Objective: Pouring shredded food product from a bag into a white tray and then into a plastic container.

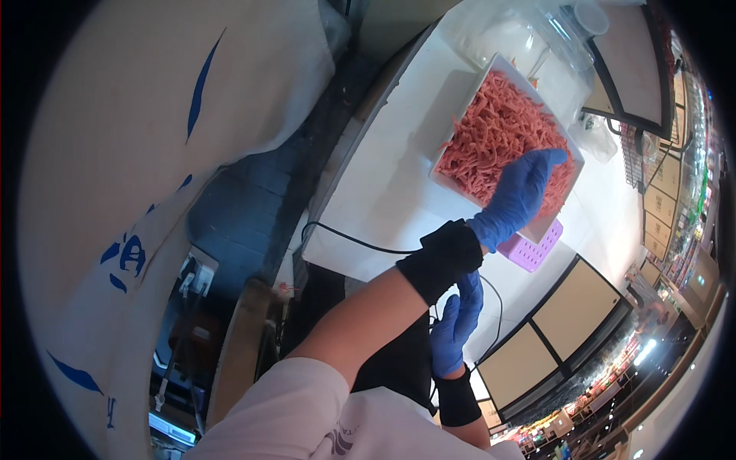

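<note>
My left hand (514,192), in a blue glove with a black band at the wrist, is over a white rectangular tray (460,123) heaped with shredded pink meat (500,138). Its fingertips are hidden, so I cannot tell whether they grip any strips. The thumb side points across the meat towards the tray's far side. Lower down, my right hand (457,328), gloved the same way, hangs near the white table (368,213) with its thumb apart from the fingers. Nothing shows in it; my left wrist is close above its fingertips. Part of a purple perforated plastic basket (532,247) shows beside the tray's near corner.
Clear plastic bags (494,29) and a clear plastic container (566,43) lie beyond the tray. A black cable (356,238) crosses the table. White fabric with blue print (172,86) hangs at left. Beige panels in dark frames (523,356) border the right side.
</note>
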`<state>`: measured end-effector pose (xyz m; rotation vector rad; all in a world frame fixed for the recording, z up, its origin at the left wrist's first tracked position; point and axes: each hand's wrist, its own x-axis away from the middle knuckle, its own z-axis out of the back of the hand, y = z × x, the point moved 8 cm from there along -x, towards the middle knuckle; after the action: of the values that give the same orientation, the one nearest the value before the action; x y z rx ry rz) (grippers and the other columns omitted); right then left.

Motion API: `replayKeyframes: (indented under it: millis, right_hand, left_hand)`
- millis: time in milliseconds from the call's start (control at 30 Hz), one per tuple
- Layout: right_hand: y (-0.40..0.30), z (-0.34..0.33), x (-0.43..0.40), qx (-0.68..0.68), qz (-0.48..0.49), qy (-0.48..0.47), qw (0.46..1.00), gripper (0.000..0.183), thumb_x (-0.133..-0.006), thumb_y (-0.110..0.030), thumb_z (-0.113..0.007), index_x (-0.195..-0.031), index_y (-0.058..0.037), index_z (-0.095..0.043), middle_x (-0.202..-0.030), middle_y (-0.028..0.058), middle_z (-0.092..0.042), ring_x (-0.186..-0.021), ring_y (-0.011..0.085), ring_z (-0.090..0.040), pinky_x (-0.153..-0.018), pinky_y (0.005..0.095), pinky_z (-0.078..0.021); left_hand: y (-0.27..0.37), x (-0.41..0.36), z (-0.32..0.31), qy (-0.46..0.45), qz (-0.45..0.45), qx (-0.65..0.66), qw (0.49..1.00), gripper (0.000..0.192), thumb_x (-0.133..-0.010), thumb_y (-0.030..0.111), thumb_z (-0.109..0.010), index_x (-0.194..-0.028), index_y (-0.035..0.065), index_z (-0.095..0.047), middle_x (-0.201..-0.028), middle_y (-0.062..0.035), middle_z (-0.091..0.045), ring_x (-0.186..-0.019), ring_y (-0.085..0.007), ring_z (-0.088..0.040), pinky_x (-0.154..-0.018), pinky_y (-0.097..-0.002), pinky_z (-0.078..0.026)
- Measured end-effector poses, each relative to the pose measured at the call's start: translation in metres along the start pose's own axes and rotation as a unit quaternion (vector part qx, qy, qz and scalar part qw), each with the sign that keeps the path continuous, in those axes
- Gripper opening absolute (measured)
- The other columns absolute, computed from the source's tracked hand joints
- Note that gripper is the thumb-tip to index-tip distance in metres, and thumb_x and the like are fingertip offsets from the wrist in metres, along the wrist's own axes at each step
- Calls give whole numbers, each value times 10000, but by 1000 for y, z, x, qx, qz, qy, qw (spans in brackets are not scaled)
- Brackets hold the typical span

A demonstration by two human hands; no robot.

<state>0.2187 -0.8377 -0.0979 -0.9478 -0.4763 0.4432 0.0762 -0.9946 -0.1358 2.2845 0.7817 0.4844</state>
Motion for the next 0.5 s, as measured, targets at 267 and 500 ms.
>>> replayKeyframes:
  millis: [267,500]
  right_hand:
    - [20,8,2,115,26,-21,993,429,-888,-107,-483,-1287,23,-392,-1295,213,-435,-1192,343,-437,-980,379,-345]
    - [26,-23,-4,196,111,-74,971,455,-788,-13,-574,-1221,-18,-434,-1171,190,-532,-1071,333,-512,-886,380,-419]
  left_hand:
    - [9,27,-44,-131,-262,-537,791,549,-851,412,-518,-1269,61,-459,-1405,-174,-285,-1311,-374,-223,-1034,-539,-186]
    - [161,47,96,-10,-207,-410,888,243,-770,35,-629,-1014,40,-624,-914,-74,-636,-830,-202,-601,-751,-300,-464]
